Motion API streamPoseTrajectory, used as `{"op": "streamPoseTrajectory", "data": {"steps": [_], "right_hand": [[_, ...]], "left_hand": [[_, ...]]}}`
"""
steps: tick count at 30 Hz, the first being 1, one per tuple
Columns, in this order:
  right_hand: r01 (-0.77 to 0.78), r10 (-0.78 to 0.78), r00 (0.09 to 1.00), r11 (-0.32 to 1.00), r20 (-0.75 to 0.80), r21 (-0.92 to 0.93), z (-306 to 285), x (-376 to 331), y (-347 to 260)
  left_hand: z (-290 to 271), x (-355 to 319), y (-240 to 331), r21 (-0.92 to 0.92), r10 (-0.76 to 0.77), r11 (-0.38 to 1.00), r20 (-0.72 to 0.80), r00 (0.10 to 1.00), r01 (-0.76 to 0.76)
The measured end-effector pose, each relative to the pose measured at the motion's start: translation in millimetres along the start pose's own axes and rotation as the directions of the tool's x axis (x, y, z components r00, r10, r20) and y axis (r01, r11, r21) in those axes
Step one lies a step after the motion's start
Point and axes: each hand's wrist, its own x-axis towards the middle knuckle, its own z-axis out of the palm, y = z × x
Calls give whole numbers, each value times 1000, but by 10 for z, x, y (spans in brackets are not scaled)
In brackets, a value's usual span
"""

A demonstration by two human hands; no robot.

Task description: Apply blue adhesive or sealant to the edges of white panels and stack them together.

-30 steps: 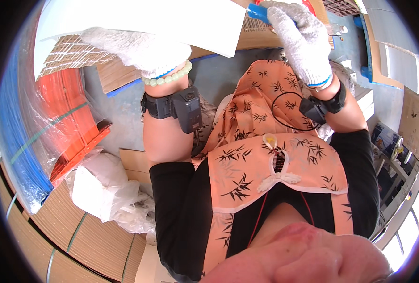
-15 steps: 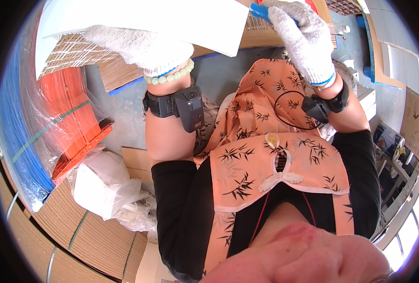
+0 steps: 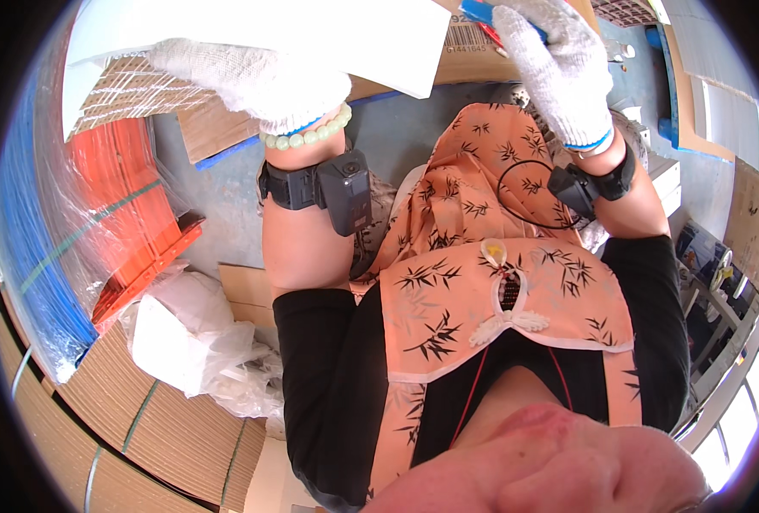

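Observation:
My left hand (image 3: 251,85), in a white knitted glove, is at the near edge of a large white board (image 3: 388,38). Its fingers lie together along that edge, pointing left, and the hand seems to grip the board; part of it blends into the bright surface. To the right of the board, my right hand (image 3: 559,77), gloved the same way, is closed around a blue tool (image 3: 479,11). The tool's kind cannot be made out, as the glove hides much of it. A bit of red (image 3: 489,34) shows just below the tool.
A cardboard box (image 3: 469,64) with a printed label stands beyond my right hand. At left are plastic-wrapped orange panels (image 3: 127,197) and blue sheets (image 3: 42,256). Crumpled clear plastic (image 3: 200,342) and strapped stacks of brown cardboard (image 3: 166,427) are closer to me.
My right hand has shifted slightly away from me and to the right with the blue tool, and more of the box's label shows. My left hand and the board have barely moved.

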Motion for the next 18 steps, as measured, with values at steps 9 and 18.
{"op": "streamPoseTrajectory", "data": {"steps": [9,18], "right_hand": [[59,5,969,966,246,-254,14,-41,216],[-47,-207,609,954,765,295,43,10,69]], "left_hand": [[-181,111,61,-107,-25,993,252,967,54],[31,-18,34,-304,-314,897,71,947,321]]}}
